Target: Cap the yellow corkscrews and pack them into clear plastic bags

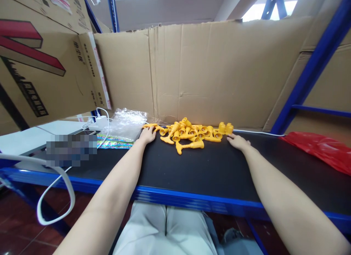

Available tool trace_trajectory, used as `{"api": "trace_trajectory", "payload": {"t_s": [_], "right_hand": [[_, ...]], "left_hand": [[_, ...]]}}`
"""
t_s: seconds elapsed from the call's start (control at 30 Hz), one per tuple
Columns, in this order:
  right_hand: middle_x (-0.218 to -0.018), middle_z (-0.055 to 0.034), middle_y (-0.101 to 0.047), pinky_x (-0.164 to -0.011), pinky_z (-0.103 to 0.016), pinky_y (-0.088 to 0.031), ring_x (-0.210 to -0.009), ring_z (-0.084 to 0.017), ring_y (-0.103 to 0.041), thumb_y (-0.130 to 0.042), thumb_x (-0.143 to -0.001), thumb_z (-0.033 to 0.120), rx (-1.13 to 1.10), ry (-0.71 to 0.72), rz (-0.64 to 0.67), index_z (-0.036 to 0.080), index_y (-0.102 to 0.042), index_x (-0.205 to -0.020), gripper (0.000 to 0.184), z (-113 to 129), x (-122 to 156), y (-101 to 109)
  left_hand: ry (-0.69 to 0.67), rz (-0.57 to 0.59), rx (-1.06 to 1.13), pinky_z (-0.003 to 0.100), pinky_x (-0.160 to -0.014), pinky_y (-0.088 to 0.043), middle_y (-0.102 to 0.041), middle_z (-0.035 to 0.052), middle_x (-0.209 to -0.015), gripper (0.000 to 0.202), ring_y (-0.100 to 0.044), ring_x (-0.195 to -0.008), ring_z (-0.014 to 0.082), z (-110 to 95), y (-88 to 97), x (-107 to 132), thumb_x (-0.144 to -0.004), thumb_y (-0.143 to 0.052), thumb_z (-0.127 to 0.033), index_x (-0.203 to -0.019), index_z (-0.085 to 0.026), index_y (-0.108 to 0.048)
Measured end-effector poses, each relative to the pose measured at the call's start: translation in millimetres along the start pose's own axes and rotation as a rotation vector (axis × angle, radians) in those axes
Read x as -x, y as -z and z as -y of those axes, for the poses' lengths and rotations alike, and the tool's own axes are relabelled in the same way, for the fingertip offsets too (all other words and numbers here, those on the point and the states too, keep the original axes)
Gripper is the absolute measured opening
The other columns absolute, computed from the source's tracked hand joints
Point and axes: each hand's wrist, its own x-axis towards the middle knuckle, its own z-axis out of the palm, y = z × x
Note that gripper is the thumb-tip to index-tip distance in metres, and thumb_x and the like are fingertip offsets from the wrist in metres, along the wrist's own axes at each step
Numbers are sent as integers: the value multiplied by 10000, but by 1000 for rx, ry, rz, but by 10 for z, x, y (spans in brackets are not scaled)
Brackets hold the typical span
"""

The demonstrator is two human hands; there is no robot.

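A heap of yellow plastic pieces [189, 131] lies on the black tabletop against the cardboard. Many have a cup-shaped end with a small metallic-looking spot inside. In front of the heap rests one T-handled yellow piece [189, 145] with a twisted shank. My left hand [148, 134] lies at the heap's left end, fingers stretched out by yellow handle parts [151, 126], apparently touching them. At the right end, my right hand [238, 141] is open on the table, its fingertips beside short yellow cups [225, 128] standing together. Neither hand lifts anything.
A clear plastic bag [127, 123] lies on a colourful packet [116, 142] at left, near a white charger [101, 122] with cables and a pixelated patch. A red plastic bag [319, 149] is at right. Cardboard [197, 76] walls the back; a blue frame [309, 68] rises at right.
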Motion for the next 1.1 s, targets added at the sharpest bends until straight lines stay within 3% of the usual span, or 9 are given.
{"api": "trace_trajectory", "payload": {"t_s": [0.13, 0.3, 0.4, 0.53, 0.63, 0.73, 0.9, 1.0, 1.1], "right_hand": [[-1259, -121, -537, -936, -567, -334, -1144, -335, -493, -404, -838, 377, 10, -33, -6, 237, -553, -1240, 451, 73, 70, 76], [-1154, -137, -599, -869, -461, -412, -1084, -320, -532, -425, -812, 284, 53, -20, -95, 178, -640, -1082, 361, 265, 161, 249], [-1137, -130, -607, -851, -396, -425, -1057, -285, -548, -400, -838, 308, -20, 116, -163, 173, -623, -1096, 366, 403, 189, 275], [-1163, -143, -591, -854, -452, -404, -1069, -322, -531, -403, -845, 461, -36, 265, -96, 206, -578, -1194, 466, 564, 240, 179], [-1153, -167, -588, -862, -481, -391, -1081, -354, -519, -440, -822, 481, -3, 207, -104, 193, -570, -1214, 503, 658, 288, 109], [-1101, -187, -603, -853, -428, -418, -1056, -336, -542, -478, -808, 427, -80, 110, -133, 148, -591, -1184, 482, 712, 314, 95], [-999, -205, -623, -838, -383, -446, -1000, -301, -573, -574, -757, 400, -444, -65, -183, 70, -641, -1035, 436, 725, 295, 123], [-896, -188, -641, -736, -349, -496, -835, -235, -626, -544, -796, 381, -771, -40, -189, 33, -621, -1021, 422, 761, 271, 143], [-931, -141, -642, -699, -322, -518, -783, -191, -633, -512, -828, 364, -876, 50, -251, 64, -579, -1116, 421, 852, 292, 201]], "left_hand": [[65, -37, 5, 343, -992, -330, -479, 143, -1256, 420, -480, -1152, 242, -14, 12, 18, -874, -365, -233, -1281, -196, -458], [140, -53, 10, 364, -934, -391, -459, 157, -1205, 377, -536, -1066, 268, -27, 35, 33, -866, -371, -249, -1193, -187, -549], [120, -77, -19, 373, -941, -386, -470, 167, -1184, 356, -525, -1076, 284, -35, 29, 30, -849, -396, -245, -1144, -160, -577], [115, -98, -18, 371, -958, -371, -469, 180, -1207, 363, -504, -1106, 295, -55, 16, 25, -830, -441, -253, -1154, -142, -561], [134, -88, 27, 371, -960, -367, -458, 186, -1242, 398, -488, -1130, 298, -83, 27, 28, -803, -489, -261, -1180, -142, -533], [148, -100, 82, 392, -960, -362, -472, 183, -1244, 416, -456, -1166, 302, -135, 70, 37, -786, -515, -262, -1186, -149, -518], [-3, -238, 124, 344, -1015, -329, -521, 179, -1181, 362, -458, -1159, 255, -317, 225, 85, -795, -468, -175, -1139, -85, -535], [-175, -392, 177, 356, -1047, -303, -481, 147, -1250, 372, -405, -1214, 228, -503, 356, 160, -803, -449, -162, -1169, -121, -505], [-399, -490, 223, 403, -1059, -282, -420, 144, -1321, 432, -342, -1266, 228, -730, 485, 278, -823, -429, -175, -1253, -131, -426]]}}
